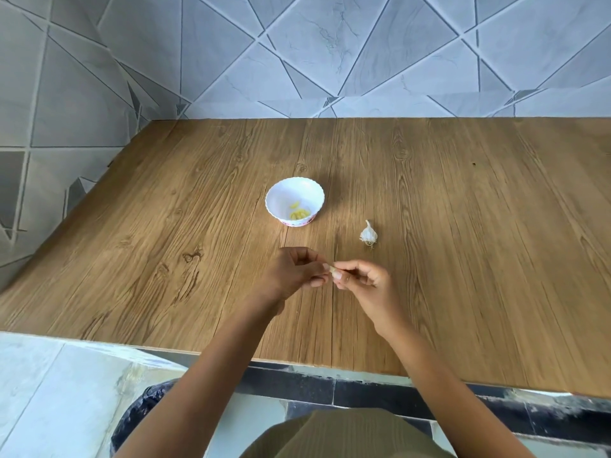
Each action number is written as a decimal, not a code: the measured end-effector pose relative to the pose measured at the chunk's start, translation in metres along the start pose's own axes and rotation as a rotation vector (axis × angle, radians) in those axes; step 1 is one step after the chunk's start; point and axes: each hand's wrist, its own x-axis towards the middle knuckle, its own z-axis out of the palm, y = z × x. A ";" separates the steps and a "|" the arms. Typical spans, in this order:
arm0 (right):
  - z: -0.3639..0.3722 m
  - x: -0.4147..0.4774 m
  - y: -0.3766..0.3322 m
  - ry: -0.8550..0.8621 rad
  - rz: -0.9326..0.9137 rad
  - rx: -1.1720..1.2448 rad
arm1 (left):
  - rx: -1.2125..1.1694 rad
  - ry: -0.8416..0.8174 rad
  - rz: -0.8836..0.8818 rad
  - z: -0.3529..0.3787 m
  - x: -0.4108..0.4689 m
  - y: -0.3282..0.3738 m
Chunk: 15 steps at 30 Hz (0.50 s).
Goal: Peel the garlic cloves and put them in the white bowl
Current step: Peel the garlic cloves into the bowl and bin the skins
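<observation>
Two hands meet at frame centre above the wooden table [463, 226]; left hand [294, 272] and right hand [367, 285] both pinch one garlic clove [330, 268] between curled fingertips; white bowl [277, 193], just above, holds peeled cloves [299, 213]; garlic bulb [368, 233] lies right of it.
</observation>
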 end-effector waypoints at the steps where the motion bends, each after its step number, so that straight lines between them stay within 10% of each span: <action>1: 0.000 0.000 -0.003 0.018 0.064 0.080 | -0.012 0.010 0.012 0.001 0.000 -0.001; 8: -0.002 0.003 -0.011 0.052 0.211 0.080 | 0.129 0.093 0.199 0.009 -0.003 -0.012; 15: -0.003 0.010 -0.005 0.146 -0.562 -0.843 | 0.328 0.223 0.416 0.017 -0.004 -0.013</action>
